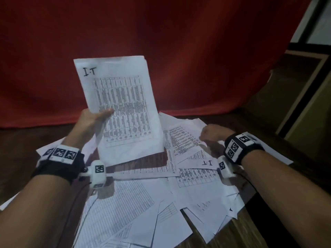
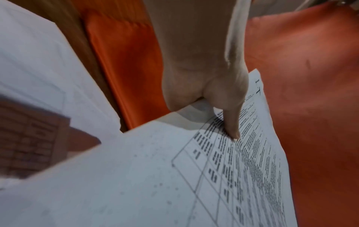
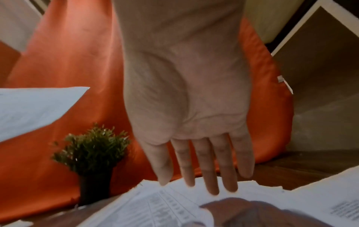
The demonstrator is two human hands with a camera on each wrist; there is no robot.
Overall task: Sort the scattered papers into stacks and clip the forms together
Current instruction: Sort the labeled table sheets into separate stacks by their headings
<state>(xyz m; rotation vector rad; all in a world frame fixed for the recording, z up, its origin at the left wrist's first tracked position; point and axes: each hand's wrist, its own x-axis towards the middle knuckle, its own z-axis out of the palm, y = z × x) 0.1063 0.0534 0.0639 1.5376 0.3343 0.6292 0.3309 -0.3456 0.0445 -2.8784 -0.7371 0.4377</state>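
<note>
My left hand [image 1: 100, 116] holds up a thin stack of table forms marked "I.T" [image 1: 121, 104], tilted above the table, with the thumb [image 2: 232, 122] pressed on the printed face and the fingers hidden behind. Scattered papers [image 1: 136, 203] overlap across the table below, among them another "I.T" sheet [image 1: 198, 173] and a text page [image 1: 180, 140]. My right hand [image 1: 211, 136] hovers at the right side of the pile. In the right wrist view its fingers [image 3: 211, 169] are straight and point down at the sheets [image 3: 151, 205], holding nothing.
A red cloth [image 1: 161, 42] hangs behind the dark wooden table [image 1: 21, 140]. A small potted plant [image 3: 93, 155] stands at the table's back, beside the papers. An open wooden shelf unit [image 1: 304, 90] stands to the right. Papers overhang the near right table edge.
</note>
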